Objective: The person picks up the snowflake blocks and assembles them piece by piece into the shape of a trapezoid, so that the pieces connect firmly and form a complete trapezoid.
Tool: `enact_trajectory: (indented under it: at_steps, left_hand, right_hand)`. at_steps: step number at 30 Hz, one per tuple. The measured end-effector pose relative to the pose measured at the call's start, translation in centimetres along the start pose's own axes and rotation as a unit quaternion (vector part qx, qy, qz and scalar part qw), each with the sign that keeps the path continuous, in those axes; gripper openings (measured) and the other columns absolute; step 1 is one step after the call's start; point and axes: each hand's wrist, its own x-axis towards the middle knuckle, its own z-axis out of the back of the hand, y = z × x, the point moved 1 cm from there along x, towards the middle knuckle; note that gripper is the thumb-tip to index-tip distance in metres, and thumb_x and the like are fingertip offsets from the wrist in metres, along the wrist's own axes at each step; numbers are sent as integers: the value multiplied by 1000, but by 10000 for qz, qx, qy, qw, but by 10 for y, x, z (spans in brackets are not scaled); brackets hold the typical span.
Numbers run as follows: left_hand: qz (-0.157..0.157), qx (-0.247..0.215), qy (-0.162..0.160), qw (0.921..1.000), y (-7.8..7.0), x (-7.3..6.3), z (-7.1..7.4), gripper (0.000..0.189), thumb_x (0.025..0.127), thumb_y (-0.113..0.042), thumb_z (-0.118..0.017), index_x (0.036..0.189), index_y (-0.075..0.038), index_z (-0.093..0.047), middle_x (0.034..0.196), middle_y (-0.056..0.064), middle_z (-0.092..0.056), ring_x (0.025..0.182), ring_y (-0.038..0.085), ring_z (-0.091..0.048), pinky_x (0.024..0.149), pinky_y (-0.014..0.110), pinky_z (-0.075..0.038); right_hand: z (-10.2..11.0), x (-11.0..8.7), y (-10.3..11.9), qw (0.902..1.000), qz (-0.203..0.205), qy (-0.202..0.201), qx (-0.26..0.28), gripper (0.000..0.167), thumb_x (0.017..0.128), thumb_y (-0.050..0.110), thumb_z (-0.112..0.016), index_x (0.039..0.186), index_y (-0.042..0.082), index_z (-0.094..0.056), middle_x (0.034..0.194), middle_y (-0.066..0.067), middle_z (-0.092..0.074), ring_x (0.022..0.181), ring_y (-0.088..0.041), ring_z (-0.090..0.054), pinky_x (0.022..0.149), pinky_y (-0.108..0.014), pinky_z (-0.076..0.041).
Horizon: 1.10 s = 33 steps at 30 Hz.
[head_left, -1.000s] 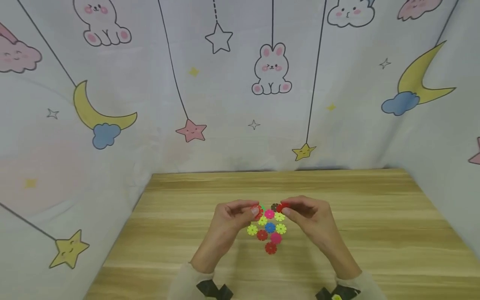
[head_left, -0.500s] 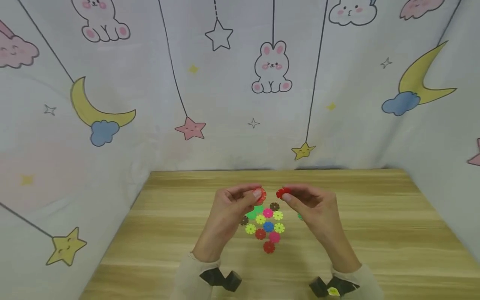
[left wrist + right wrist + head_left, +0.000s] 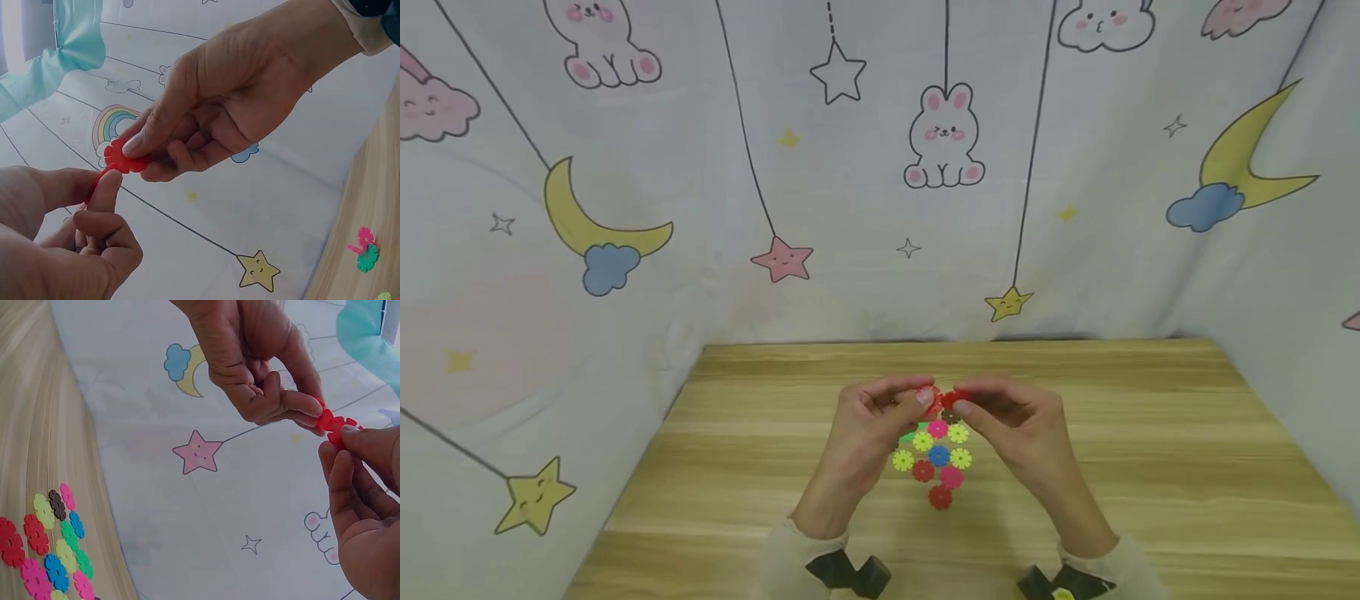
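Observation:
In the head view my left hand (image 3: 872, 433) pinches a light red notched plastic disc, a snowflake building disc (image 3: 934, 400), between thumb and fingers. Facing it, my right hand (image 3: 1026, 425) pinches a second, deeper red disc (image 3: 953, 399) the same way. The two discs meet edge to edge above the table. Seen from the left wrist, the right hand's disc (image 3: 125, 156) shows its flat face, while the left hand's disc (image 3: 95, 186) is turned nearly edge-on and mostly covered by fingers. In the right wrist view their notched rims overlap.
Several loose discs lie on the wooden table (image 3: 737, 467) below the hands, among them a blue disc (image 3: 939, 456), a red one (image 3: 940, 497) and a pink one (image 3: 951, 477). A printed white curtain (image 3: 865, 300) hangs behind the table.
Both hands first rose from low over the loose discs, holding the red discs apart. Since then they have come together and slightly down, bringing the two red discs into contact.

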Motion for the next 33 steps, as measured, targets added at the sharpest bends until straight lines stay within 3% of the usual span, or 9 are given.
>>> enact_trajectory:
  at_steps: [10,21,27,30,33]
  left_hand:
    - [-66,-284,-152,9995,-1,-5,-6,32,99,-6,-74,125,11,-71,83,-9,-78,77,6,-72,77,23,-62]
    - [-22,-575,-572,9967,6,-8,-12,27,99,-1,-73,123,12,-72,84,-6,-78,80,8,-76,79,24,-65]
    - [246,-898,-683,9933,10,-7,-13,26,99,2,-71,123,14,-71,84,-6,-79,74,6,-75,76,24,-65]
    - [338,-1025,-632,9921,9,-6,-12,21,100,1,-71,119,8,-75,85,-5,-80,74,7,-76,77,24,-65]
    - [380,-1089,-469,9922,9,-4,-11,15,101,1,-70,111,-5,-80,87,-5,-80,76,7,-76,78,23,-65]
  right_hand:
    - [-4,-3,0,9983,466,-146,-304,20,91,-14,-76,110,-8,-77,109,12,-81,96,-7,-79,86,-28,-66]
    - [-11,-4,-4,9979,496,-404,39,17,90,-14,-77,107,-12,-78,104,8,-83,92,-7,-80,82,-28,-66]
    - [-13,-5,-7,9982,401,-414,153,16,89,-5,-82,104,-11,-79,101,8,-83,92,-11,-79,82,-28,-66]
    - [-12,-4,-8,9984,392,-367,146,17,90,-1,-83,104,-10,-80,101,7,-84,92,-12,-80,83,-29,-67]
    - [-8,-3,-8,9988,373,-306,53,17,90,-4,-81,106,-9,-80,103,6,-84,93,-10,-80,84,-29,-66]
